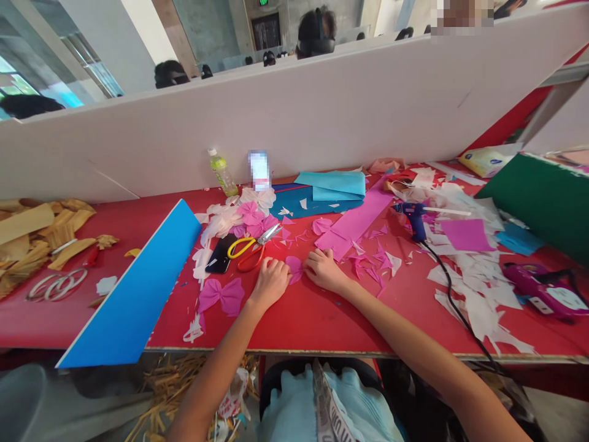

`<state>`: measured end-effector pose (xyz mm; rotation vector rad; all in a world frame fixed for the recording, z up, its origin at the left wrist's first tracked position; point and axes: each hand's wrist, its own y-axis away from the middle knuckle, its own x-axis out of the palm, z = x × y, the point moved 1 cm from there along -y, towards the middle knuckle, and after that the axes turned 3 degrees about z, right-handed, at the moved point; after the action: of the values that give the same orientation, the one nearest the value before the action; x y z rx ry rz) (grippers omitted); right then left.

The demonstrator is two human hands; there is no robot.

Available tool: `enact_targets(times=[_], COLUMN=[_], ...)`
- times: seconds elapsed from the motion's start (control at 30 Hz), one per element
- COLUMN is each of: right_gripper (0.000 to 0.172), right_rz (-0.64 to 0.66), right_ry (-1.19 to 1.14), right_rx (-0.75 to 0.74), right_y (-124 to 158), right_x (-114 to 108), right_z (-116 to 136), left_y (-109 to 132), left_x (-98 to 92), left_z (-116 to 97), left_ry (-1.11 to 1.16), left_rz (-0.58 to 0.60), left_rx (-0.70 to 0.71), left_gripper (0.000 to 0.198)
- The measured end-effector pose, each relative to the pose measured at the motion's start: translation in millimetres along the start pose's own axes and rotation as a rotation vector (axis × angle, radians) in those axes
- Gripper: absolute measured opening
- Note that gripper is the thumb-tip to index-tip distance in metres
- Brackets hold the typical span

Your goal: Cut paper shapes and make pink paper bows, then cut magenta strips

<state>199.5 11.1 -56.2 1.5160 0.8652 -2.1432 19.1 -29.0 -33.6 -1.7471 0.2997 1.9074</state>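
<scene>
Red table (pixel 322 325) runs along a white partition (pixel 276 123), strewn with paper scraps. Toward its front edge, a small pink tissue-paper piece (pixel 294 269) sits between your hands, its long axis running roughly from you toward the partition. Your left hand (pixel 270 283) and right hand (pixel 324 271) lie palm-down with curled fingers, both touching it; you cannot tell whether they pinch it. Just beyond your left hand lie yellow-and-red-handled scissors (pixel 251 248), and a pink paper bow (pixel 221 296) sits to its left. By the far edge, a plastic bottle (pixel 223 174) stands upright, holding yellow-green liquid. A blue glue gun (pixel 413 219) lies toward the right.
</scene>
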Motion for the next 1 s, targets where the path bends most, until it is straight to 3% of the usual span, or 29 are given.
enact_targets(times=[1.0], right_gripper=[0.016], right_rz=[0.006], right_ry=[0.003], right_rx=[0.006], right_y=[0.4], right_x=[-2.9], right_z=[1.2], left_y=[6.3], left_x=[-3.2], left_z=[6.3], left_ry=[-0.007], left_rz=[0.014], left_rx=[-0.006], left_gripper=[0.018])
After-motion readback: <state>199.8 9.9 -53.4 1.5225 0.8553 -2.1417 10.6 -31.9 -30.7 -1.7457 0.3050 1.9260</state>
